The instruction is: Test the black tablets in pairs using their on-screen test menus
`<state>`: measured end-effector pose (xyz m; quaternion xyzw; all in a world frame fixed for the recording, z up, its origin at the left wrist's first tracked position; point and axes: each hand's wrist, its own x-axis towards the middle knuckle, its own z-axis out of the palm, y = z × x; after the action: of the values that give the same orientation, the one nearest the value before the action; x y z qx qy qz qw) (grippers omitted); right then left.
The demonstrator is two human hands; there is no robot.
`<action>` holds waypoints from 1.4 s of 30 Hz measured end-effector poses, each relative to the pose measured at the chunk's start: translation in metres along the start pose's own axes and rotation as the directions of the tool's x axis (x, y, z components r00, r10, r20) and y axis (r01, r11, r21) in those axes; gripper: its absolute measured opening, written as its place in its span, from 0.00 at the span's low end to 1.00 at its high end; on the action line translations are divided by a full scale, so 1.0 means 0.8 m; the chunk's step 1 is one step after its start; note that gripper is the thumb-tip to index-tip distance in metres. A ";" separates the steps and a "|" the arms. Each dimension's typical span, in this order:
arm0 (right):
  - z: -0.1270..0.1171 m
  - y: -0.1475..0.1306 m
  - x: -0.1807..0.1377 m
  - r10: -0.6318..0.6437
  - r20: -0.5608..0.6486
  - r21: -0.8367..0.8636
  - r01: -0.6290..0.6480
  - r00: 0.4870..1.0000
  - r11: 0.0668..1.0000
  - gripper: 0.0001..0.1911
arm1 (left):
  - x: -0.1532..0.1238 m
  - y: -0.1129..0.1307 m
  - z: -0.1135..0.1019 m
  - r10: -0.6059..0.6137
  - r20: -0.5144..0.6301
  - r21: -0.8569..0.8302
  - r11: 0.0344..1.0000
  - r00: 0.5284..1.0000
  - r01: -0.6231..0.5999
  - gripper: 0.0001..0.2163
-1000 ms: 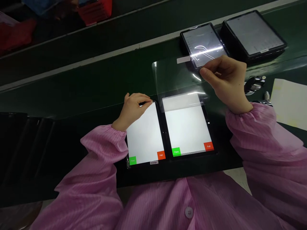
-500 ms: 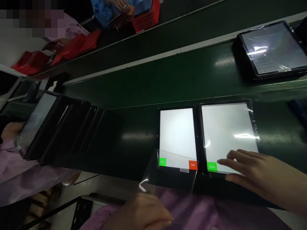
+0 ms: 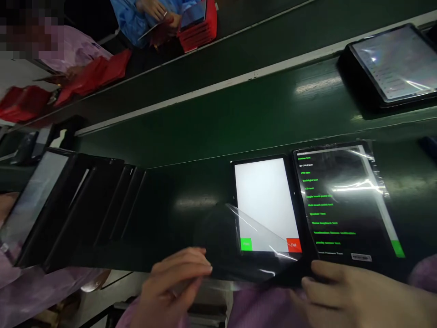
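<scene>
In front of me lies a tablet point(image 3: 266, 200) with a white screen, a green button and a red "Fail" button. A clear plastic film point(image 3: 246, 221) is partly peeled up over its lower end. My left hand point(image 3: 174, 282) is closed, fingertips pinched at the film's lower left side. Beside it, on the right, a second tablet point(image 3: 341, 200) under clear film shows a list of green test names on black. My right hand point(image 3: 344, 291) is curled below that tablet's lower edge, by a dark edge; what it grips is hidden.
A row of leaning black-cased tablets point(image 3: 78, 205) stands at left, near a co-worker's pink sleeve. At the far right lies a stack topped by a lit tablet point(image 3: 399, 64). Across the green bench point(image 3: 211, 123), co-workers handle devices near red cases point(image 3: 198, 32).
The right tablet's screen went from white to a test list, with a white strip at its right. My right hand drew down off its screen. My left hand moved up and left.
</scene>
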<state>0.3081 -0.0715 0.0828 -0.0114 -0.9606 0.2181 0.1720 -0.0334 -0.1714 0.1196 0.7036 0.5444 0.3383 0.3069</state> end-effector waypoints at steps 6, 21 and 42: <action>0.001 0.022 0.028 -0.139 0.198 -0.139 0.168 0.970 0.976 0.10 | 0.075 -0.055 -0.015 0.163 -0.276 0.071 0.986 0.947 -0.149 0.08; -0.051 0.169 0.101 0.254 0.212 0.145 -0.287 0.944 0.947 0.12 | 0.157 -0.147 0.060 -0.214 -0.120 -0.189 0.964 0.970 0.189 0.23; -0.080 0.248 0.122 0.780 0.100 -0.017 -0.783 0.618 0.622 0.05 | -0.039 -0.040 0.221 -0.307 -0.437 0.275 0.849 0.845 0.451 0.54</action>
<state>0.2274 0.1441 0.0848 -0.4143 -0.8642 0.2852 0.0133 0.0867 -0.2064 -0.0135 0.5459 0.7765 0.2904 0.1213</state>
